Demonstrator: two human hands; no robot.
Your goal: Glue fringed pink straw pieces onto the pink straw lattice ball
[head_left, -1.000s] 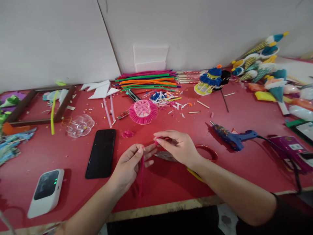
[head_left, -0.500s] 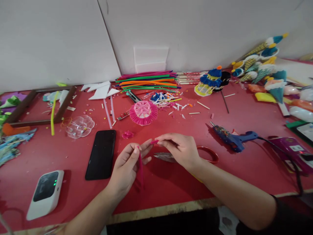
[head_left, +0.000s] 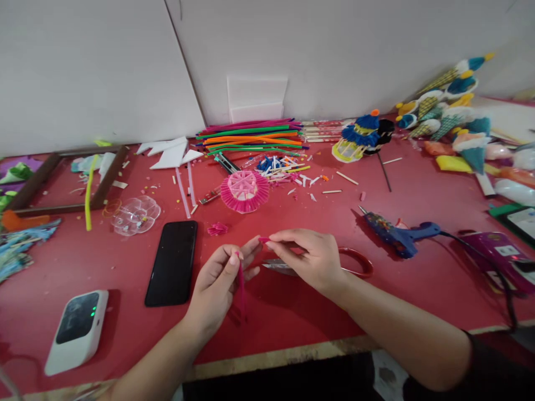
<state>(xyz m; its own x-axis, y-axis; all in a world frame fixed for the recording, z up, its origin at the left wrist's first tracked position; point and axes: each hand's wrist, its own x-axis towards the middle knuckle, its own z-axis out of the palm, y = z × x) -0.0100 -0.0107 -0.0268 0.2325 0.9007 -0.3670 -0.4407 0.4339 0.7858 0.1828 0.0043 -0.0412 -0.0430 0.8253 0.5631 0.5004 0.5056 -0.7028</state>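
Observation:
Between thumb and forefinger of my left hand (head_left: pixel 218 281), a pink pipe cleaner (head_left: pixel 242 292) is pinched near its top, its length hanging toward the table. My right hand (head_left: pixel 311 259) pinches a short pink pipe cleaner piece (head_left: pixel 264 239), close to the left fingertips. Under the right hand lie scissors with metal blades (head_left: pixel 276 266) and a red handle (head_left: pixel 363 262). A small pile of short pink pieces (head_left: pixel 218 228) sits just beyond the left hand. Behind it stands a pink pleated round craft piece (head_left: pixel 244 191) with a spoked top.
A black phone (head_left: pixel 171 263) and white device (head_left: pixel 77 332) lie to the left. On the right is a blue glue gun (head_left: pixel 390 234) with a cord. Bundled pipe cleaners (head_left: pixel 251 136), a box cutter (head_left: pixel 226 163) and a blue-yellow carousel-like craft (head_left: pixel 359 138) are along the back.
Both hands keep their pinches and have barely moved. The camera view has shifted very slightly.

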